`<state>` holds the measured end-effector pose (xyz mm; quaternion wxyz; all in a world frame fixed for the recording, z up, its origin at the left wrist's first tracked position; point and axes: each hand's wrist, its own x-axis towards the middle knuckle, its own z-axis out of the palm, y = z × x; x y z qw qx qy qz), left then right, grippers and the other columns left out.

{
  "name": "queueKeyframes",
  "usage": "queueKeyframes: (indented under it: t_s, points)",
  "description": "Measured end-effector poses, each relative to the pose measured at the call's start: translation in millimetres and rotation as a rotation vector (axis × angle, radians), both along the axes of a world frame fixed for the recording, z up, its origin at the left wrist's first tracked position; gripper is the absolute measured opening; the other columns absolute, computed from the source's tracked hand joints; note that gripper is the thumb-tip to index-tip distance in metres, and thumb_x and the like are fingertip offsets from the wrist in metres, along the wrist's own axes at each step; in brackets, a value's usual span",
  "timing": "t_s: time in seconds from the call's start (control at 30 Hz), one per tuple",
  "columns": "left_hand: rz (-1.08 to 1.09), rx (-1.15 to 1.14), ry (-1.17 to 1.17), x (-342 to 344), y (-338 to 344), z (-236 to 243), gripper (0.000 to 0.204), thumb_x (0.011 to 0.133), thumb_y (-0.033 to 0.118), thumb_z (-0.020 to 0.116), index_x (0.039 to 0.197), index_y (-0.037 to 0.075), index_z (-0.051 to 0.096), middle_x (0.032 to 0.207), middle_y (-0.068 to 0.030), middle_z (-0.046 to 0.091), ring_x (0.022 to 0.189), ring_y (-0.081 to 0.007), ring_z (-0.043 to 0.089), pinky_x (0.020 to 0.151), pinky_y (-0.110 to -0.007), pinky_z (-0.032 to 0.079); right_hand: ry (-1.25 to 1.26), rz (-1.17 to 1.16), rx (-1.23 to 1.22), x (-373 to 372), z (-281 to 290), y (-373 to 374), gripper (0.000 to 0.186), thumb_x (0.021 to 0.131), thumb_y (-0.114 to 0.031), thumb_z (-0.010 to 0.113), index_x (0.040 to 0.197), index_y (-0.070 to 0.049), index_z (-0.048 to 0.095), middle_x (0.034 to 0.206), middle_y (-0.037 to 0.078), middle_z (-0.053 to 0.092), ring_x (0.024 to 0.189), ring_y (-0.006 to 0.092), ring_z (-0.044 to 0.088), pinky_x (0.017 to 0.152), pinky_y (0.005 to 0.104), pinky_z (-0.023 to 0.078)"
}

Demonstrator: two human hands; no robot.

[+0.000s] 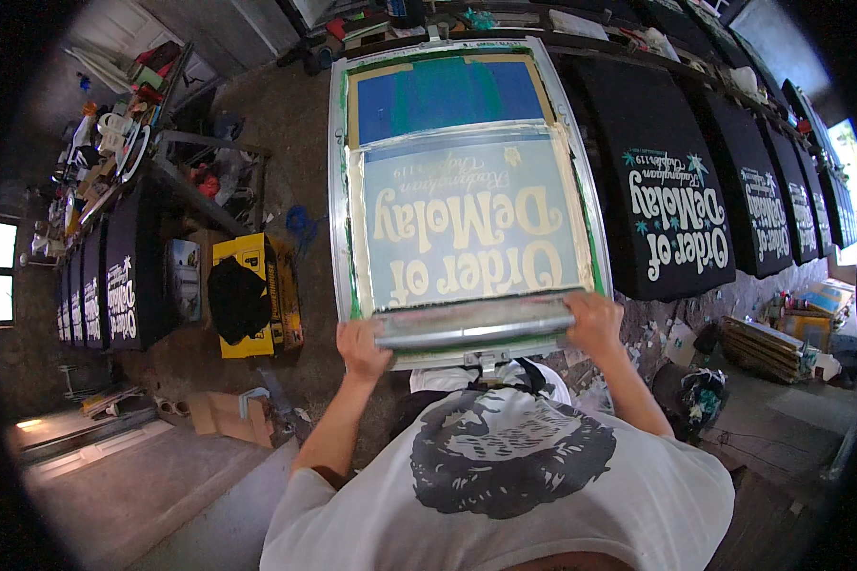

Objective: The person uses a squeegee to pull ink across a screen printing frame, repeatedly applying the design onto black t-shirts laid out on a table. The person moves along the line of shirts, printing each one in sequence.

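In the head view, my left hand (pixel 362 350) and my right hand (pixel 590 324) are closed on the two ends of a long metal squeegee (pixel 471 317), which lies across the near end of a metal-framed printing screen (pixel 342 209). The screen's mesh (pixel 476 228) shows a pale stencil of lettering with small shapes, and a blue-green band (pixel 448 100) crosses its far part. The screen rests on a rail-mounted clamp at my waist; whatever is under the mesh is mostly hidden.
Black printed garments on boards (pixel 676 233) run along the right, more (pixel 133 276) along the left. A yellow box (pixel 286 295) holding black cloth (pixel 238 295) sits left of the screen, below a cluttered shelf (pixel 114 143). Cardboard (pixel 229 419) and stacked panels (pixel 762 347) lie lower down.
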<state>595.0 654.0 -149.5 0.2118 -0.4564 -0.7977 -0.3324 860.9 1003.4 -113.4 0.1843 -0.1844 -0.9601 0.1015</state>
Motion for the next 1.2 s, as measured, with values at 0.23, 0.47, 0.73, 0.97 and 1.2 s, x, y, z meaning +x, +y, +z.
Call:
queueKeyframes:
  t_s: [0.23, 0.47, 0.73, 0.97, 1.2]
  points:
    - [0.036, -0.071, -0.034, 46.1, -32.1, -15.7, 0.026, 0.065, -0.001, 0.068, 0.088, 0.007, 0.061, 0.097, -0.0104, 0.065, 0.093, -0.0322, 0.065, 0.084, -0.044, 0.045, 0.165, 0.056, 0.127, 38.9, -15.7, -39.8, 0.043, 0.061, 0.000, 0.070, 0.103, -0.003, 0.070, 0.104, 0.011, 0.072, 0.094, 0.0308, 0.070, 0.084, 0.0430, 0.056]
    - [0.037, -0.070, 0.029, 22.0, -7.9, 28.5, 0.035, 0.057, -0.007, 0.064, 0.088, 0.007, 0.063, 0.083, -0.0088, 0.063, 0.083, -0.0305, 0.062, 0.078, -0.041, 0.040, -0.089, 0.022, -0.054, 24.3, 33.4, -16.4, 0.036, 0.061, -0.001, 0.071, 0.097, -0.007, 0.070, 0.094, 0.013, 0.071, 0.089, 0.0335, 0.069, 0.077, 0.0442, 0.055]
    - [0.003, -0.087, -0.026, 54.2, -26.5, 2.7, 0.039, 0.057, -0.005, 0.066, 0.095, 0.005, 0.063, 0.095, -0.0102, 0.064, 0.095, -0.0313, 0.062, 0.085, -0.043, 0.043, 0.000, 0.076, 0.058, 51.4, 5.3, -30.6, 0.045, 0.063, -0.003, 0.072, 0.108, -0.008, 0.068, 0.105, 0.014, 0.071, 0.104, 0.0329, 0.068, 0.088, 0.0442, 0.055]
    - [0.050, 0.034, -0.164, 42.4, -57.5, 1.2, 0.048, 0.065, -0.010, 0.062, 0.112, 0.002, 0.060, 0.116, -0.0191, 0.062, 0.112, -0.0410, 0.058, 0.100, -0.046, 0.045, 0.092, 0.010, -0.283, 73.1, 16.5, -14.5, 0.048, 0.069, 0.002, 0.062, 0.117, -0.001, 0.068, 0.122, 0.019, 0.070, 0.114, 0.0380, 0.065, 0.102, 0.0412, 0.050]
    - [0.524, 0.025, -1.012, -23.1, -38.4, -22.2, 0.036, 0.094, 0.019, 0.063, 0.116, -0.009, 0.067, 0.103, -0.0215, 0.073, 0.093, -0.0284, 0.070, 0.084, -0.038, 0.051, 0.162, -0.556, -0.520, 61.9, -67.0, 54.6, 0.036, 0.096, -0.021, 0.055, 0.122, -0.001, 0.069, 0.115, 0.026, 0.070, 0.110, 0.0432, 0.066, 0.096, 0.0448, 0.050]
